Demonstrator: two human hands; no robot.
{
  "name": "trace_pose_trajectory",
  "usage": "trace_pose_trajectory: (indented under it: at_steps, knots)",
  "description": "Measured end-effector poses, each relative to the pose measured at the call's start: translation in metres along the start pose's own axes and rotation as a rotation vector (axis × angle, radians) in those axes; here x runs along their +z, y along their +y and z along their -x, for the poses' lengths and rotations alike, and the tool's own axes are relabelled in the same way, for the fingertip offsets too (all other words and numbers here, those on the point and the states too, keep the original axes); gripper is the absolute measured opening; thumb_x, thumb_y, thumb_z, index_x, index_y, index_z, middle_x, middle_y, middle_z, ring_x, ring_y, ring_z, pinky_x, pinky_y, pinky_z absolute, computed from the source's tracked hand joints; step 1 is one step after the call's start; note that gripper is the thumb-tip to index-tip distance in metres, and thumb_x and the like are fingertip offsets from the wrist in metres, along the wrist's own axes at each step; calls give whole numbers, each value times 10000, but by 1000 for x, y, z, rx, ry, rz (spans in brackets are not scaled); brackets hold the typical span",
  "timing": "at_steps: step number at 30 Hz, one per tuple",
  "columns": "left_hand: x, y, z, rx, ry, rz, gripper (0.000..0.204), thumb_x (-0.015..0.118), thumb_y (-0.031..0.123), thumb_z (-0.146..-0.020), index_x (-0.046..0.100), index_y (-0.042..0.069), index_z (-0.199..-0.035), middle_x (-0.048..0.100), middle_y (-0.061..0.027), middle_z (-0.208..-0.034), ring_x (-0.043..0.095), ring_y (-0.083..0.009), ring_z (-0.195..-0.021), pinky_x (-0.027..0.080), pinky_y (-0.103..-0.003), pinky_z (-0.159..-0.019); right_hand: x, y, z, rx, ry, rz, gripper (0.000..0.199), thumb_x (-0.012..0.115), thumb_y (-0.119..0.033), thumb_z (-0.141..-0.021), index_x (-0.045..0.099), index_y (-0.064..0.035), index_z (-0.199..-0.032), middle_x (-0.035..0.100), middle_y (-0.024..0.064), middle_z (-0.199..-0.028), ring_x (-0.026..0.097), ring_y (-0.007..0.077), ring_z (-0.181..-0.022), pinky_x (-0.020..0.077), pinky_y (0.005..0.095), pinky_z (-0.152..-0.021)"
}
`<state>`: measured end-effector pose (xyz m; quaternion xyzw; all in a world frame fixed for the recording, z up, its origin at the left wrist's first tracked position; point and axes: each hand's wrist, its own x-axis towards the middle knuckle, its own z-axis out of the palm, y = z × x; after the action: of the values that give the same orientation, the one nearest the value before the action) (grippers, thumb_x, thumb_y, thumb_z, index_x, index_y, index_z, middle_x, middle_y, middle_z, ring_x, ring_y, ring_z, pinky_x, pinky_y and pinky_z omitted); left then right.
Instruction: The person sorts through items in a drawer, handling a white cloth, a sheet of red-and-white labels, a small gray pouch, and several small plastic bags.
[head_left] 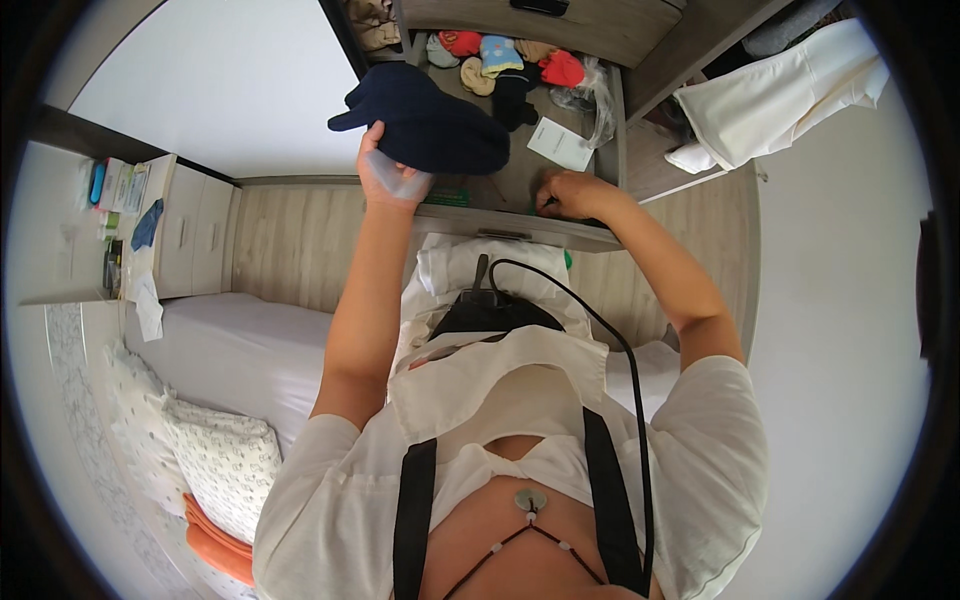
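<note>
My left hand (393,182) holds up a dark navy cloth cap (425,120) over the left side of an open drawer (590,236). The thumb is in front of the fabric and the other fingers are mostly hidden by it. Just inside the drawer's front edge, at the right, is my right hand (568,195). Its fingers are curled together, and what they hold, if anything, is hard to see. Beyond it lie a white card (560,145) and a crumpled clear plastic bag (600,105). A green packet (445,198) shows below the cap.
Rolled socks and small cloths in red, blue, beige and black, such as a blue cloth (501,55), fill the drawer's back. White clothing (770,95) hangs at the upper right. A bed (235,345) with patterned pillows (225,455) and a white cabinet (185,225) stand left.
</note>
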<state>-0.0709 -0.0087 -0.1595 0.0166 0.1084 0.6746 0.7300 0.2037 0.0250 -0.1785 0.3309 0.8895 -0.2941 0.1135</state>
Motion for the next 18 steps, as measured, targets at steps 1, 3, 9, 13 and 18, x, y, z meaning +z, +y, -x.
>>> trace_pose_trajectory:
  at_steps: [1,3,9,13,18]
  knots:
    - [-1,0,0,5,3,2,221,419,268,-834,540,87,-804,358,14,-420,266,-123,-289,270,-220,-303,0,0,-1,1,6,-22,134,615,-160,-749,645,-93,-861,583,103,-897,574,274,-866,456,353,-745]
    - [-4,2,-1,-32,-37,46,262,400,282,-840,556,73,-861,367,-1,-409,269,-146,-275,363,-239,-376,2,5,-4,75,-19,-79,140,610,-150,-749,640,-77,-865,605,109,-860,586,272,-835,459,346,-728]
    - [-7,4,1,17,-51,13,278,397,292,-840,567,73,-869,351,-3,-388,284,-155,-280,427,-244,-438,-1,-7,-28,19,208,-113,175,611,-166,-756,626,-45,-882,630,139,-839,603,274,-818,462,340,-704]
    - [-8,7,6,0,-118,29,276,407,293,-836,571,73,-860,352,-3,-391,292,-152,-286,428,-239,-441,-7,-34,-67,127,149,-222,250,627,-212,-754,603,-37,-931,624,148,-855,595,294,-827,464,345,-717]
    - [2,15,8,73,65,7,269,417,302,-825,565,78,-818,346,0,-393,285,-157,-285,421,-250,-438,27,-21,-123,-81,135,-144,360,679,-245,-704,585,-44,-988,628,131,-832,601,280,-789,469,352,-712]
